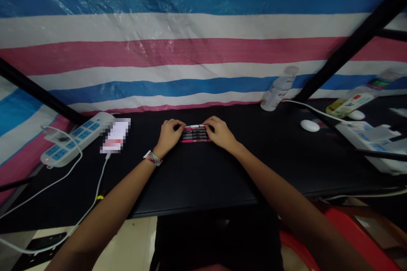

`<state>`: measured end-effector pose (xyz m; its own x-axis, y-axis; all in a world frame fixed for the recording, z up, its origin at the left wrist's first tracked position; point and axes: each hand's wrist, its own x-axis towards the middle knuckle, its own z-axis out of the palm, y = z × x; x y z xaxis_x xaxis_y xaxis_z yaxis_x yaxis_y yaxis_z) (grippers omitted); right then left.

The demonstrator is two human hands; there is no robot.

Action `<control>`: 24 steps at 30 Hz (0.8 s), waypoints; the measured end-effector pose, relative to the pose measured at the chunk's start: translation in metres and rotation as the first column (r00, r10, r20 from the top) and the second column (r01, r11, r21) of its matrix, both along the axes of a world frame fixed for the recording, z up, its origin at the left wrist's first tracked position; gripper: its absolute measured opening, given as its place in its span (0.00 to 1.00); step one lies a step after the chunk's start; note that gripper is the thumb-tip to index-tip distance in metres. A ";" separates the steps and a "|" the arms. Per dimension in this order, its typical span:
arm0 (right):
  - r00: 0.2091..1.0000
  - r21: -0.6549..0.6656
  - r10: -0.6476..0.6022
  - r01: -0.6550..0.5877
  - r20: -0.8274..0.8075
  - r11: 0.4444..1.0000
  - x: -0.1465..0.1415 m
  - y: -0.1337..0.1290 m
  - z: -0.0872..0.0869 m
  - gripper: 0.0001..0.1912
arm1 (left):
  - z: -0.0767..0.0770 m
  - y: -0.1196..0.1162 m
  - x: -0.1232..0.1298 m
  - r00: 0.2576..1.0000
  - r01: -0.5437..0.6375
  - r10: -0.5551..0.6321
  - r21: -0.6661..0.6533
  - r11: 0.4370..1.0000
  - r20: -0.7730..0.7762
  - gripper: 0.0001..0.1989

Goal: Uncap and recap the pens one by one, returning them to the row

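- A red seat (pixel 356 233) at lower right is cut off by the picture's edge and partly covered by the right forearm.
- The black worktop (pixel 203 178) carries a white cable (pixel 101 182), partly covered by the left forearm.
- Midway across lies a row of pens (pixel 194 134), side by side between the hands; fingers hide some ends, so the count is unclear.
- The left hand (pixel 170 135) and right hand (pixel 220 132) are curled, thumb and forefinger drawn close at opposite ends of the farthest, white pen (pixel 196 126); whether they grip or merely touch it, I cannot tell.
- Left of them, a phone (pixel 116 135) with a blurred-out screen lies beside a power strip (pixel 78 139).
- Farther right, a black pole (pixel 352 44) slants between a clear bottle (pixel 277 93) and a labelled one (pixel 358 97).
- Behind, a striped sheet (pixel 190 25) runs out of view.
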<state>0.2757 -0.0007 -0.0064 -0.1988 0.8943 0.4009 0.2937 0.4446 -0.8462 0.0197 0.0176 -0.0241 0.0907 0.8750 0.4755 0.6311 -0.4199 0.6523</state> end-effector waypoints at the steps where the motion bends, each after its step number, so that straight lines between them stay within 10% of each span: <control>1: 1.000 -0.001 0.003 -0.003 -0.002 1.000 0.000 0.000 0.000 0.12 | 0.000 0.000 0.000 1.000 0.000 0.000 -0.003 1.000 -0.011 0.08; 24: 0.978 -0.084 -0.116 0.103 -0.176 0.991 -0.021 0.007 -0.030 0.17 | 0.012 -0.022 0.030 0.826 0.201 -0.078 -0.163 0.966 0.558 0.13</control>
<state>0.2546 0.0064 -0.0363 -0.0287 0.9352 0.3529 0.1774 0.3522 -0.9190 0.0500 -0.0039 -0.0117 0.0006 0.9555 0.2951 0.0931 -0.2939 0.9513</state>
